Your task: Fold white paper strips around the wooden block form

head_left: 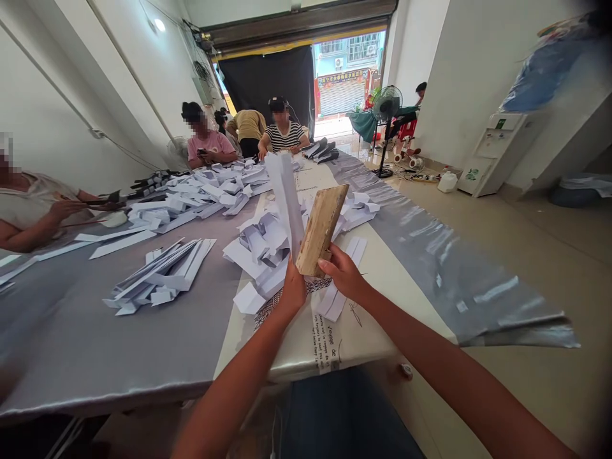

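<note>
My right hand point(342, 271) grips the lower end of a flat wooden block point(321, 229), held tilted above the table, thumb across its face. Beside it, my left hand point(294, 287) is closed around the bottom of a long folded white paper strip point(285, 197) that stands upright. The strip and the block are side by side, their lower ends close together. Under and behind my hands lies a heap of folded white paper pieces point(261, 245). A flat creased paper strip point(342, 280) rests on the tablecloth near my right hand.
A stack of folded paper point(162, 277) lies to the left on the grey cloth point(182, 350). Farther back is a larger paper pile point(205, 188). Several people sit around the table. A standing fan point(386, 105) and water dispenser point(492, 153) are at right.
</note>
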### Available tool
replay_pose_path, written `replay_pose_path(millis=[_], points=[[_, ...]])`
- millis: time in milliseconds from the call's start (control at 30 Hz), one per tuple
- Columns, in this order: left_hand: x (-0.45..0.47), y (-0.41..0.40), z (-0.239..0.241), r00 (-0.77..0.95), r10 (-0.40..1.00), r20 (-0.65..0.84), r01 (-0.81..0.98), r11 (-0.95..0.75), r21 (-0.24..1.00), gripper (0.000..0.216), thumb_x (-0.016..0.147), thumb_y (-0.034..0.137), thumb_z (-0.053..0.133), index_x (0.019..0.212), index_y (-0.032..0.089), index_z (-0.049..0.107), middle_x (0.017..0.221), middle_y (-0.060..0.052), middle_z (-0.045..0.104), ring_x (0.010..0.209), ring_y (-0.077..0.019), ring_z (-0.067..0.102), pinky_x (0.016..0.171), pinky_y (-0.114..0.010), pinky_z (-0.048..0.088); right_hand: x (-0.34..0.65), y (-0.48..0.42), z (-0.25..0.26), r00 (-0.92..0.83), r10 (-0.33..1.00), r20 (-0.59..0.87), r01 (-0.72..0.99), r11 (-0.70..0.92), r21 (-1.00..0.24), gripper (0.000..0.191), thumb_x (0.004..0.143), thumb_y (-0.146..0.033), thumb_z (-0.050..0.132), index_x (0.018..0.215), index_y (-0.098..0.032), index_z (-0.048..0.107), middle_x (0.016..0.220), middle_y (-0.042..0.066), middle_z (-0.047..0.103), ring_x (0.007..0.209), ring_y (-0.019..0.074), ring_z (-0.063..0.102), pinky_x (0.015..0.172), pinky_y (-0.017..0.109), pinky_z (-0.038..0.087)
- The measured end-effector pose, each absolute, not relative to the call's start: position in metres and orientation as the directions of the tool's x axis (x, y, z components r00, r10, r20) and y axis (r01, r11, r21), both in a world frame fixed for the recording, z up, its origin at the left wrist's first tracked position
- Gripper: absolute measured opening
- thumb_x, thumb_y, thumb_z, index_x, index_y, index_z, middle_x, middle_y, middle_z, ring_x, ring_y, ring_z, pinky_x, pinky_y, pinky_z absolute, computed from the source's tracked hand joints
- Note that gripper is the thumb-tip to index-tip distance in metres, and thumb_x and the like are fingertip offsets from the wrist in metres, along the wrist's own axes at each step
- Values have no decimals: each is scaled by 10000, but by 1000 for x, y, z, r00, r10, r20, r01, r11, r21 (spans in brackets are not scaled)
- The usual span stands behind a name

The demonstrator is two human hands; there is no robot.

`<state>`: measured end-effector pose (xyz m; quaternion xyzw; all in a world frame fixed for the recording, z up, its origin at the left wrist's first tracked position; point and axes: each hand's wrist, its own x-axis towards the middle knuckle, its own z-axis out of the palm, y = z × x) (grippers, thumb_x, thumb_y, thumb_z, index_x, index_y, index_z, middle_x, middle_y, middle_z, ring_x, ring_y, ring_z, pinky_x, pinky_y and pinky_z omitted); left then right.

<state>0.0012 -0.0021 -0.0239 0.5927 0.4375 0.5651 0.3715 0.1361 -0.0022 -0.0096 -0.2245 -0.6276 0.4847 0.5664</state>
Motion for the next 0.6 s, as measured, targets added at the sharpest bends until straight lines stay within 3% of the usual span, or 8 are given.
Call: replay_pose_path(millis=[133,267,367,467,600], points=[[-5,0,-31,-61,944,324,30,-323,946,141,791,306,552,835,196,628,903,-56,655,1139,-255,490,989,-366,361,138,0,-8,-203,871,448,-159,422,-893,349,808,-395,582,1090,-191,558,1019,55,666,962,209,637,843,331,523],[-11,5,-43,-145,965,219,-120,-237,964,47,668,181,642,707,198,622,858,-39,659,1069,-255,528,965,-347,377,143,6,-8,-96,876,472,-9,474,-881,482,735,-357,669,1167,-188,539,1073,66,662,976,219,647,882,354,524],[-8,6,-47,-166,969,184,-185,-214,959,126,646,203,670,769,207,643,913,-32,671,1085,-252,529,981,-341,370,143,5,-8,-97,848,521,151,530,-835,573,702,-332,710,1231,-214,522,1075,62,673,975,229,651,886,379,523],[4,3,-39,-98,986,137,-337,-162,928,237,766,381,569,890,199,656,994,-44,675,1114,-247,539,963,-353,400,139,-1,-8,-106,826,554,182,564,-806,636,727,-338,703,1306,-263,453,1126,56,668,1031,228,637,886,373,522],[22,-7,-19,130,991,45,-617,45,786,360,847,446,473,1035,187,640,1083,-55,665,1127,-237,553,956,-363,423,134,-7,-9,-60,796,602,267,594,-759,468,778,-369,665,1218,-292,525,1216,43,630,1054,229,631,882,367,525]])
